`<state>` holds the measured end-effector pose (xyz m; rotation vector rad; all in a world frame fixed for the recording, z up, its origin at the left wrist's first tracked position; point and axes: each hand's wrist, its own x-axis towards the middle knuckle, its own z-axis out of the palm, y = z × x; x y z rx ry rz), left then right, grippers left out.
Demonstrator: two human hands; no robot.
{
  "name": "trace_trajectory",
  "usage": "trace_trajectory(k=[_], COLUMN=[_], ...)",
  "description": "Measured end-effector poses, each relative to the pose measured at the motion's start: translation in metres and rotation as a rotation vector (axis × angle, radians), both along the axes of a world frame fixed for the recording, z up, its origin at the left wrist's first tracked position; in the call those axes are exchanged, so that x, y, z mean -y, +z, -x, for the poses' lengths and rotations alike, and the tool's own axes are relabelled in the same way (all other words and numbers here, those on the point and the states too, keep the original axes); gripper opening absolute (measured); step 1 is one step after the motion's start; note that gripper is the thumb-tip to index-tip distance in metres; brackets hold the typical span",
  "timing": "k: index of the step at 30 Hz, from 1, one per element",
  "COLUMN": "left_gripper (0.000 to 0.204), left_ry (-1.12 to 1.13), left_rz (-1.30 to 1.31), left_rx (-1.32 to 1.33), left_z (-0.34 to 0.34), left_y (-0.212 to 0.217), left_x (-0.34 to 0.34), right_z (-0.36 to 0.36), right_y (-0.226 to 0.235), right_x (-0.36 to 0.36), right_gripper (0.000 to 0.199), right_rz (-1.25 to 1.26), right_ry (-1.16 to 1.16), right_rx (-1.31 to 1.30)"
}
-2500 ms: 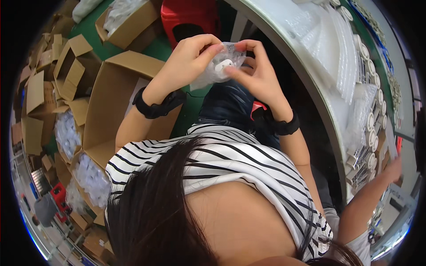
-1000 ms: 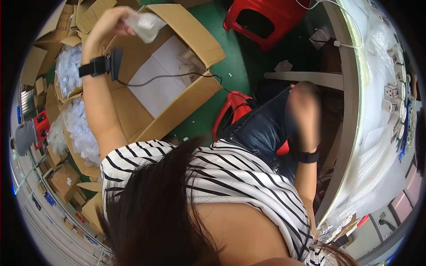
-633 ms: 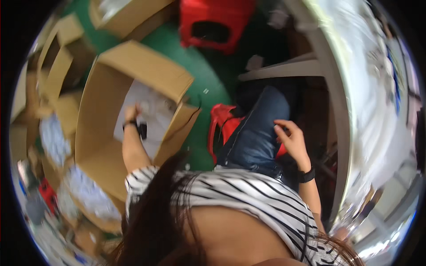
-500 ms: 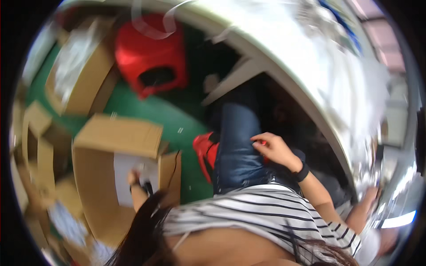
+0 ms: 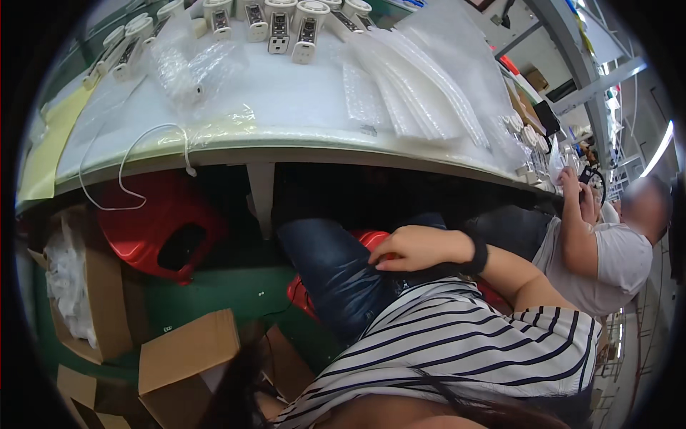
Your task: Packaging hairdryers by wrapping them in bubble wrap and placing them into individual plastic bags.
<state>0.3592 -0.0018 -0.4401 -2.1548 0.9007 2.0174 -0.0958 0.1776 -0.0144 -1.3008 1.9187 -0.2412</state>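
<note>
My right hand (image 5: 407, 249) hovers over or rests on my thigh in blue jeans (image 5: 332, 275). Its fingers are loosely bent, with a small gap at the thumb and nothing seen between them. A dark band (image 5: 476, 255) circles that wrist. My left hand is out of sight, its arm running down behind dark hair at the lower left. Nearest to that arm is a cardboard box (image 5: 189, 350) with its flap up. On the table (image 5: 286, 107) ahead lie a bubble-wrapped item (image 5: 196, 79) and a stack of clear bubble bags (image 5: 421, 89).
Several white devices (image 5: 306, 39) with dark panels line the table's far side. A white cable (image 5: 132, 154) hangs over its edge. Red stools (image 5: 153, 229) stand below. Another box (image 5: 93, 300) holds clear plastic. At right, a co-worker (image 5: 607, 250) handles something at the table.
My view has swung up from the floor boxes to the tabletop. My left hand, earlier inside the cardboard box, has gone from sight. My right hand stays by my thigh.
</note>
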Motion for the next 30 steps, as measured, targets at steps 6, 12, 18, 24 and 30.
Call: trace_trajectory(k=[6,12,18,24,30], left_gripper=[0.024,0.015,0.016,0.019,0.038], left_ry=[-0.042,-0.229,-0.518,-0.592,-0.306], left_rz=[0.272,1.132,1.078,0.934,0.119], left_rx=[0.154,-0.256,-0.754,-1.184,-1.796], left_z=[-0.066,0.068,0.236,0.337,0.389], left_y=[0.148,0.408,0.506,0.535,0.551], left_x=[0.094,0.12,0.057,0.001,-0.035], right_z=[0.015,0.166,0.193,0.165,0.075], right_y=[0.151,0.162,0.168,0.206,0.198], right_x=[-0.01,-0.052,-0.036,-0.059,-0.024], right_gripper=[0.019,0.055,0.042,0.027,0.024], right_rz=[0.726,0.52,0.507,1.072,0.844], right_ry=[-0.328,-0.525,-0.732,-0.736,-0.27], right_rx=[-0.707,-1.358,-1.266,-1.009,0.264])
